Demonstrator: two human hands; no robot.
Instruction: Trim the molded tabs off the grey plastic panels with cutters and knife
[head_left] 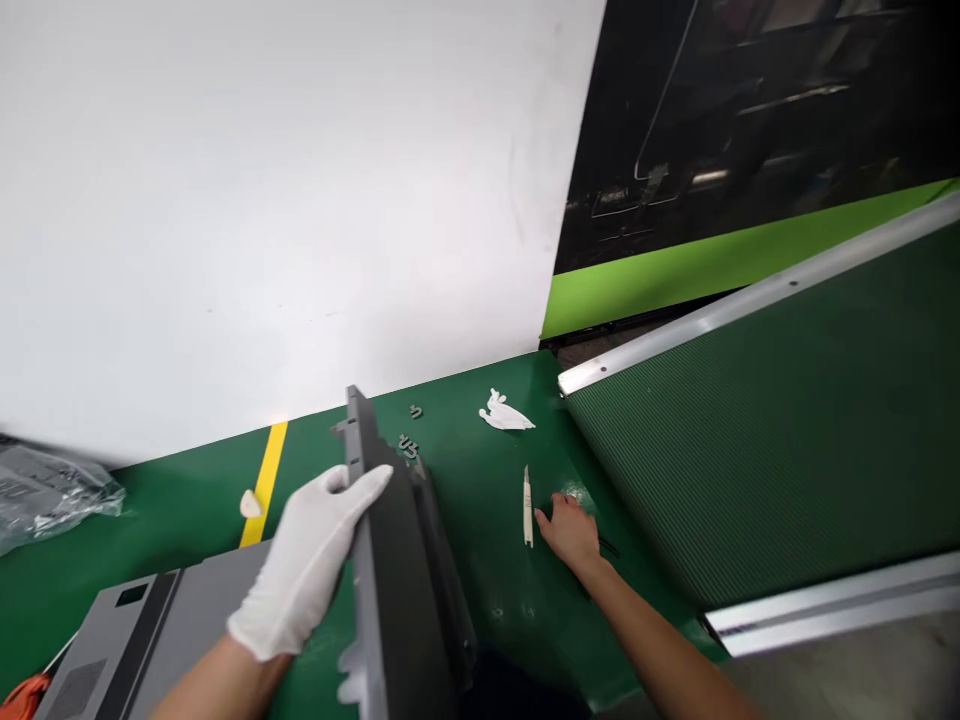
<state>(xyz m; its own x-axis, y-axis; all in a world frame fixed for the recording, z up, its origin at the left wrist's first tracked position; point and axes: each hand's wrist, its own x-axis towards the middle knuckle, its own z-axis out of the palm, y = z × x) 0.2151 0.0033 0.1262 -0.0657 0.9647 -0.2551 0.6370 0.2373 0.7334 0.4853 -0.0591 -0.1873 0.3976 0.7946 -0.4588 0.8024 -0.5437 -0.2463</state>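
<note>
My left hand [304, 555], in a white glove, grips the upper edge of a dark grey plastic panel [409, 590] that stands on edge, tilted, on the green table. The thumb lies over the panel's top; its lower end runs out of view. My bare right hand [574, 530] rests low over the tabletop, thumb apart from the bent fingers. Just left of it lies a cutter knife [528, 510] with a cream handle, not touched. A thin black thing [609, 546] pokes out beside the right wrist, mostly hidden. Several small grey clips [409, 445] lie beyond the panel.
A crumpled white glove [506, 412] lies toward the wall. At right, a green conveyor belt [787, 420] with metal rails adjoins the table. A grey housing [195, 620], an off-white piece [250, 504], a clear plastic bag [56, 495] and something orange [26, 695] are at left.
</note>
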